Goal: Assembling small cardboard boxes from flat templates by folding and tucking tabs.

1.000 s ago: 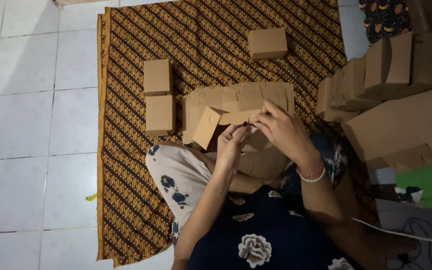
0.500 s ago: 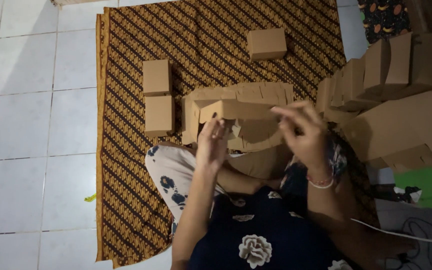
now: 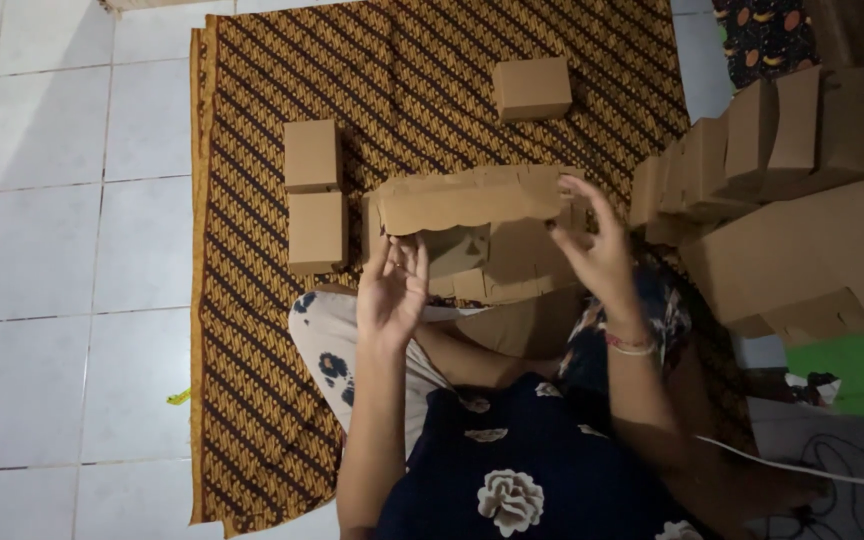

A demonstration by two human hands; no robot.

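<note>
Where tiles (image 3: 42, 250) end, batik mat (image 3: 252, 330), boxes (image 3: 314, 195)

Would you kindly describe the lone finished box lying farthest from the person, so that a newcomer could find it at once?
Start at the brown patterned mat on the white tiled floor. At the mat's far end lies a small closed cardboard box, beyond the flat carton between the left hand and right hand. It lies alone, whereas the two boxes on the left touch.

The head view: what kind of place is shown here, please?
Probably a home floor used for folding boxes: a white tiled floor, a patterned brown cloth mat, and many folded cardboard boxes piled beside the seated person.
</note>
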